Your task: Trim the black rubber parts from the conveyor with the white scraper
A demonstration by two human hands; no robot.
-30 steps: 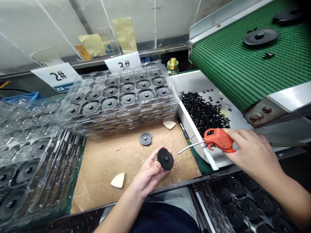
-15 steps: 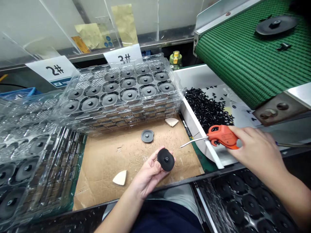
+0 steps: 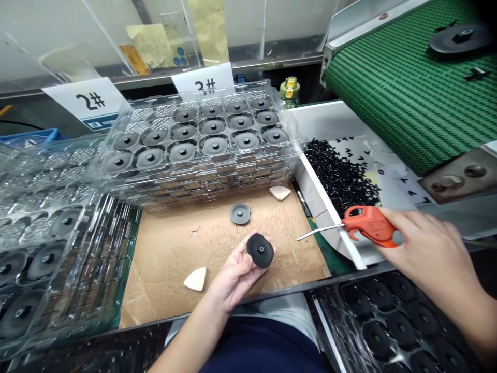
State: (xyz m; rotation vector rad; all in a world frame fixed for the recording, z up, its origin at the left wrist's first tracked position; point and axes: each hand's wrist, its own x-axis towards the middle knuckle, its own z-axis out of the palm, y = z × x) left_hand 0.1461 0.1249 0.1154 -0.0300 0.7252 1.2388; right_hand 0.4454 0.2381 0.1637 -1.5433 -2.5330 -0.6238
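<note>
My left hand [image 3: 236, 277] holds a round black disc [image 3: 260, 250] with a small hub at its centre, its hubbed face turned up. In my right hand [image 3: 430, 254] is an orange air blow gun [image 3: 368, 225], gripped at its rear end. Its thin metal nozzle points left over the cardboard [image 3: 163, 248], apart from the disc. A greyer disc [image 3: 240, 213] with a notched edge lies on the cardboard beyond my left hand. Two pale wedge-shaped pads lie there too, one [image 3: 195, 279] at the left and one [image 3: 279, 192] near the tray stack.
Stacked clear trays [image 3: 202, 173] of discs stand behind the cardboard, with another stack [image 3: 77, 259] at left. A white bin [image 3: 330, 223] of small black parts [image 3: 337, 176] sits right, below a green conveyor [image 3: 407, 93] carrying a disc [image 3: 460, 37]. Another disc tray [image 3: 399, 321] is at lower right.
The view has shifted slightly. The disc in my left hand has moved a little up and left. The blow gun in my right hand has shifted slightly right and down in the picture.
</note>
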